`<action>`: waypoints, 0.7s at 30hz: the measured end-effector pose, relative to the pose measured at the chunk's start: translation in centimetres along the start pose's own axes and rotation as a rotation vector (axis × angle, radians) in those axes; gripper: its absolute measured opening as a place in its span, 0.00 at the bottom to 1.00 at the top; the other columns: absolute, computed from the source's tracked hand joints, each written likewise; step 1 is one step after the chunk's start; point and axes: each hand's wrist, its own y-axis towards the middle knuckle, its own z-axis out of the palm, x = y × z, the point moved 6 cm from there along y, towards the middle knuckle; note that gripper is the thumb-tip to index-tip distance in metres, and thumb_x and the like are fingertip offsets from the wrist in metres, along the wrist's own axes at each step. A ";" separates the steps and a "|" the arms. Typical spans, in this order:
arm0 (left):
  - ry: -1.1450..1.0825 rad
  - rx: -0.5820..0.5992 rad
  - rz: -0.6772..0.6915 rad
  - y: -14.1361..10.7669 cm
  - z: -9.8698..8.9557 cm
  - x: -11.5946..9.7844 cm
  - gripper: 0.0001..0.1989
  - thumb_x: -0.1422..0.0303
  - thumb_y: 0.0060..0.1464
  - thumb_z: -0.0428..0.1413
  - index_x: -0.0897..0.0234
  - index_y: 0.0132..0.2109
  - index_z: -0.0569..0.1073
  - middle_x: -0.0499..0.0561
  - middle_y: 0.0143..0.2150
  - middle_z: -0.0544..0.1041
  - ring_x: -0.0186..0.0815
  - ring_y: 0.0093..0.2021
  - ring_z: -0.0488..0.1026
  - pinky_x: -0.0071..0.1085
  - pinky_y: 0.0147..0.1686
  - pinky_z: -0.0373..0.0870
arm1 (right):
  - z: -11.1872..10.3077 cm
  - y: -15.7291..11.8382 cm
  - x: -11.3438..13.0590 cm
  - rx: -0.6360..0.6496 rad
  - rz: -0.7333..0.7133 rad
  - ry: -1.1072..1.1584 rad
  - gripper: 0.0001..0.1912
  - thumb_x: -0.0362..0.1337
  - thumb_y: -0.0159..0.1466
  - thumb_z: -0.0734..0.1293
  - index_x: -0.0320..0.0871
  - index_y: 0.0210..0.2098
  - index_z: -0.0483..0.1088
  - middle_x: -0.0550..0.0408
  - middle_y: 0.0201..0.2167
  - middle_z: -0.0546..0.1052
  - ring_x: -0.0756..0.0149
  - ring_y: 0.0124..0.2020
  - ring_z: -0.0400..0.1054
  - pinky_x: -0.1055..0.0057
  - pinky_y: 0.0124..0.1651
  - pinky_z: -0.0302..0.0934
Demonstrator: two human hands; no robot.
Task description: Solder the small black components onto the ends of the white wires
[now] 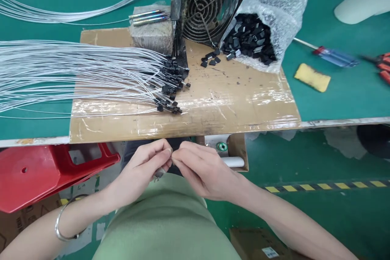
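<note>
In front of my body, just below the table edge, both hands meet fingertip to fingertip. My left hand [146,163] is closed in a pinch, and a small greyish scrap [159,173] shows beneath its fingers. My right hand [204,167] is closed too, its thumb and fingers pressed together against the left fingertips. What they pinch is too small and hidden to name. Beyond the hands, a bundle of thin white cables [122,71] lies on a cardboard sheet [231,109], with black connectors [172,85] at the cable ends.
A bubble-wrap bag [283,8] spills black plastic pieces [252,38] beside a fan [207,4]. Metal tips [149,18] rest on a wrapped block [152,34]. To the right lie a screwdriver [338,57], yellow sponge [312,77] and red-handled pliers [384,65]. A red stool [33,166] stands lower left.
</note>
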 end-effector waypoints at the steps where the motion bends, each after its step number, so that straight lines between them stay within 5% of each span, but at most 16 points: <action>1: -0.026 -0.006 -0.005 0.1 0.1 0.0 0.17 0.60 0.71 0.55 0.63 0.32 0.66 0.42 0.27 0.61 0.28 0.26 0.52 0.26 0.24 0.50 | 0.1 0.0 0.0 -0.007 -0.014 -0.026 0.11 0.25 0.73 0.57 0.43 0.38 0.65 0.56 0.30 0.67 0.65 0.31 0.56 0.69 0.34 0.55; 6: 0.084 -0.135 0.141 -0.1 0.5 -0.4 0.16 0.61 0.72 0.53 0.63 0.35 0.68 0.43 0.29 0.62 0.29 0.30 0.57 0.25 0.29 0.57 | -0.1 -0.1 -0.1 -0.101 0.067 0.118 0.11 0.27 0.75 0.57 0.44 0.37 0.64 0.58 0.29 0.65 0.67 0.29 0.56 0.70 0.32 0.54; 12: 0.570 -0.314 0.507 -1.5 1.1 -1.7 0.09 0.72 0.73 0.49 0.61 0.39 0.66 0.39 0.27 0.62 0.26 0.24 0.56 0.23 0.23 0.55 | 0.7 -0.7 -1.5 -0.112 0.434 0.547 0.14 0.36 0.78 0.61 0.42 0.34 0.67 0.60 0.29 0.67 0.72 0.29 0.58 0.72 0.33 0.54; 17: 0.881 -0.349 0.841 -2.1 1.5 -2.5 0.10 0.82 0.65 0.51 0.62 0.40 0.67 0.41 0.27 0.68 0.26 0.22 0.58 0.25 0.24 0.58 | 2.0 -0.8 -2.0 -0.043 0.696 1.066 0.19 0.48 0.74 0.68 0.42 0.32 0.69 0.69 0.19 0.56 0.77 0.19 0.44 0.75 0.21 0.41; 21: 0.966 -0.315 1.029 -2.2 1.6 -2.8 0.12 0.84 0.57 0.53 0.61 0.40 0.69 0.43 0.25 0.70 0.31 0.22 0.61 0.31 0.26 0.58 | 3.2 -0.9 -1.7 0.078 0.875 1.518 0.18 0.46 0.68 0.72 0.42 0.28 0.67 0.72 0.18 0.51 0.79 0.17 0.36 0.78 0.18 0.33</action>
